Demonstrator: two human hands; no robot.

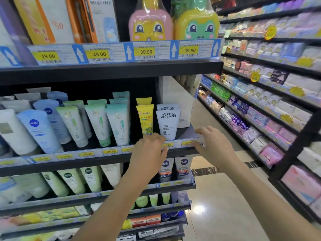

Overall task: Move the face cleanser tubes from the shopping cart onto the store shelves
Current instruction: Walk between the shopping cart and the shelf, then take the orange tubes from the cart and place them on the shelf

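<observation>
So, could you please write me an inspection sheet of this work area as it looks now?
Surface: middle shelf, tubes standing cap-down in rows; bare patch at its right end.
Job's things: L'Oreal tube at the row's right end, yellow tube beside it on the left; shopping cart not in view.
Clutter: white box behind the L'Oreal tube.
Grips: left grip has fingers curled at the shelf edge, in front of the yellow tube's base, hold unclear; right grip open, fingers spread at the shelf's right end.
Cables: nothing seen.
Surroundings: cartoon bottles on the shelf above; glossy floor; facing shelves full of packs.
</observation>
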